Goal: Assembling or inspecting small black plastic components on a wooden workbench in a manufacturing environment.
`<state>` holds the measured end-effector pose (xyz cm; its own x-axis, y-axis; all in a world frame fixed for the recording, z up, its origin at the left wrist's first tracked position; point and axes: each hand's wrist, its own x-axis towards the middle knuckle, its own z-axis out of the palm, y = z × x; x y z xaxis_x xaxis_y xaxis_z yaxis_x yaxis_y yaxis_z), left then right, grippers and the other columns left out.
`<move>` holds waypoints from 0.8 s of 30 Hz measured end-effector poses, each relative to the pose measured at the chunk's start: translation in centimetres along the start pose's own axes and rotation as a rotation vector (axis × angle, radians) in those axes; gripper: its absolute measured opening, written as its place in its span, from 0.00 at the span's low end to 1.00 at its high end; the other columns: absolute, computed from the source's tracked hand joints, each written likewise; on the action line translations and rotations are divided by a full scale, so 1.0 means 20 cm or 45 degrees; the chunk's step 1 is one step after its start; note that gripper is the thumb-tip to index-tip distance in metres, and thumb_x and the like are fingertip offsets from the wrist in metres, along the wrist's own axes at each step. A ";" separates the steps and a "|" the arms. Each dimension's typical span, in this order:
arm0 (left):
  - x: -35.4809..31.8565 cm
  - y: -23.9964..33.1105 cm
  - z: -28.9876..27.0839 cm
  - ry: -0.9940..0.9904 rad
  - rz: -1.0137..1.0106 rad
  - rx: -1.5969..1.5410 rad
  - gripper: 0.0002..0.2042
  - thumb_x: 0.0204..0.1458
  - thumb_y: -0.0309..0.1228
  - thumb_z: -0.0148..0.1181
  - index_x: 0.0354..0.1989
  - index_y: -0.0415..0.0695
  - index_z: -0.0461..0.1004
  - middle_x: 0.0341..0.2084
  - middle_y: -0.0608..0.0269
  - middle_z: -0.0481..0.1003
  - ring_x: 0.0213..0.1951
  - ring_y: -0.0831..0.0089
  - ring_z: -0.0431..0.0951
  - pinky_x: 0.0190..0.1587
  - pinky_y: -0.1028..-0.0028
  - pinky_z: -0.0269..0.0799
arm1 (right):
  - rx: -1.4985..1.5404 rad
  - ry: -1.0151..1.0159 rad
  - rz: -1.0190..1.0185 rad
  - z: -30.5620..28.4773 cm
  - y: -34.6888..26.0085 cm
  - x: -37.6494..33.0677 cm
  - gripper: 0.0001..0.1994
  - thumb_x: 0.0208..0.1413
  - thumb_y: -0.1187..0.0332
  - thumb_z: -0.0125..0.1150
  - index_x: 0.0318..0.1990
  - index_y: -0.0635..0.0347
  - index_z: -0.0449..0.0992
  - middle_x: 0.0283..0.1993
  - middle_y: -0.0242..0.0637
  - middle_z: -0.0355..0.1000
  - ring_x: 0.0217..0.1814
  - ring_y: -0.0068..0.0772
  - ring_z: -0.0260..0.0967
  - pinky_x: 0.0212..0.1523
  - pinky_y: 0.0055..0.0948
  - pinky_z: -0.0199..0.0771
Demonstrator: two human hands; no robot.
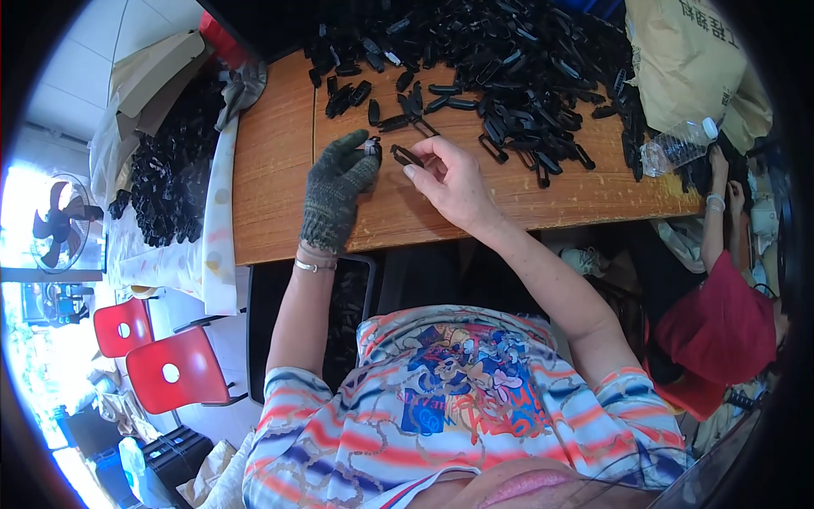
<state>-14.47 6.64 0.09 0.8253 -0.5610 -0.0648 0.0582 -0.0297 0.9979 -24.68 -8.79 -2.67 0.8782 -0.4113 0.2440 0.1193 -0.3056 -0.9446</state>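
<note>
The bare right hand [454, 180] pinches a slim black piece [405, 156] over the surface [273, 157]; the gloved left hand [337, 187] grips a small dark part [371, 147] nearby. The slim piece looks light, stiff and smooth, probably best taken by its long sides.

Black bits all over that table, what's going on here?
A person is handling the black bits at a wooden table. The gloved left hand pinches a small dark piece, and the bare right hand holds a slim black piece close by, not touching it. Most bits lie heaped on the table's far side. Another person is off to the right.
</note>
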 end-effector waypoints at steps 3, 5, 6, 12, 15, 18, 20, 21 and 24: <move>-0.03 0.00 0.01 -0.047 -0.071 -0.163 0.16 0.58 0.25 0.61 0.54 0.38 0.74 0.38 0.66 0.78 0.32 0.81 0.74 0.35 0.81 0.71 | 0.089 0.004 -0.013 0.02 -0.03 -0.01 0.09 0.57 0.74 0.63 0.44 0.66 0.74 0.36 0.32 0.73 0.32 0.17 0.69 0.33 0.19 0.69; -0.04 -0.01 0.01 -0.064 -0.105 -0.151 0.16 0.58 0.25 0.61 0.54 0.38 0.74 0.37 0.66 0.77 0.31 0.82 0.74 0.34 0.81 0.71 | 0.081 -0.031 0.002 0.02 -0.06 -0.01 0.09 0.60 0.75 0.61 0.46 0.66 0.74 0.37 0.29 0.73 0.34 0.14 0.68 0.33 0.14 0.69; -0.04 0.00 0.03 -0.050 -0.072 -0.134 0.14 0.58 0.26 0.62 0.52 0.39 0.76 0.33 0.68 0.77 0.28 0.83 0.72 0.31 0.81 0.69 | 0.096 -0.017 -0.008 0.02 -0.06 0.00 0.09 0.60 0.75 0.62 0.46 0.66 0.74 0.37 0.29 0.73 0.34 0.13 0.68 0.33 0.15 0.69; -0.05 0.00 0.03 -0.032 0.033 -0.017 0.11 0.58 0.27 0.62 0.49 0.40 0.78 0.31 0.68 0.78 0.25 0.84 0.71 0.28 0.82 0.68 | 0.150 0.029 -0.095 0.06 -0.03 0.00 0.09 0.56 0.76 0.65 0.43 0.68 0.75 0.37 0.36 0.74 0.29 0.19 0.70 0.31 0.21 0.71; -0.06 -0.02 0.06 -0.007 0.086 -0.033 0.12 0.58 0.26 0.61 0.49 0.40 0.78 0.33 0.68 0.79 0.25 0.85 0.71 0.28 0.82 0.68 | 0.098 0.015 -0.124 0.06 -0.02 0.00 0.09 0.55 0.76 0.65 0.43 0.68 0.75 0.37 0.37 0.74 0.29 0.21 0.71 0.30 0.22 0.71; -0.08 -0.06 0.06 0.013 0.082 -0.107 0.13 0.58 0.26 0.61 0.51 0.41 0.77 0.34 0.67 0.80 0.26 0.85 0.71 0.28 0.82 0.68 | 0.019 0.038 -0.185 0.05 -0.02 -0.01 0.10 0.53 0.77 0.66 0.43 0.67 0.76 0.36 0.38 0.72 0.28 0.25 0.73 0.29 0.25 0.72; -0.09 -0.07 0.07 0.014 0.042 -0.149 0.14 0.58 0.25 0.61 0.53 0.41 0.77 0.35 0.67 0.80 0.27 0.85 0.72 0.28 0.82 0.69 | -0.032 0.056 -0.220 0.05 -0.03 -0.03 0.11 0.52 0.77 0.67 0.42 0.66 0.76 0.35 0.38 0.71 0.28 0.28 0.73 0.29 0.26 0.72; -0.11 -0.08 0.09 0.014 0.064 -0.131 0.14 0.58 0.25 0.60 0.53 0.41 0.77 0.36 0.67 0.80 0.27 0.85 0.72 0.29 0.83 0.69 | -0.111 0.067 -0.274 0.05 -0.03 -0.04 0.11 0.51 0.78 0.68 0.42 0.66 0.76 0.34 0.39 0.70 0.28 0.30 0.74 0.29 0.28 0.72; -0.12 -0.10 0.14 0.058 0.240 0.029 0.14 0.59 0.25 0.60 0.54 0.41 0.77 0.38 0.65 0.80 0.28 0.85 0.73 0.30 0.83 0.70 | -0.235 0.109 -0.350 0.07 -0.03 -0.08 0.13 0.49 0.77 0.69 0.43 0.65 0.75 0.33 0.40 0.69 0.28 0.34 0.74 0.30 0.30 0.73</move>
<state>-18.14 5.75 -1.73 0.8450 -0.5203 0.1239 -0.1127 0.0532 0.9922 -25.47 -6.69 -2.79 0.7817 -0.3604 0.5091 0.2533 -0.5625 -0.7871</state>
